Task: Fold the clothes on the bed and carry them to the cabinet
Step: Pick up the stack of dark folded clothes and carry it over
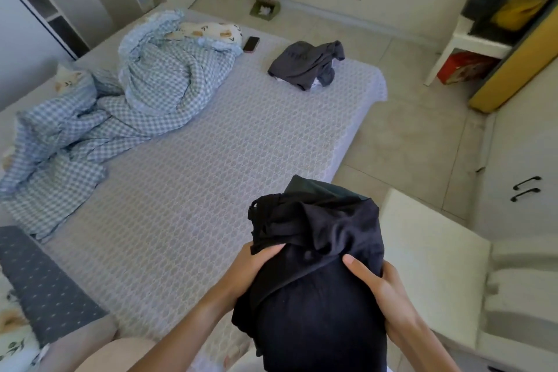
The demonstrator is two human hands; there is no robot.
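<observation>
Both hands (pixel 317 278) around black clothes (pixel 314 251)

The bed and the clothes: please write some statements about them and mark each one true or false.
1. Both hands hold a bundle of black clothes. True: the left hand and the right hand grip it from each side.
2. A grey garment lies on the bed near its far corner. True.
3. The phone lies on top of the grey garment. False: it lies on the bed beside the checked blue quilt, apart from the garment.
4. The checked blue quilt is folded neatly. False: it is crumpled in a heap.
5. The black clothes rest flat on the bed. False: they are bunched in the hands.
</observation>
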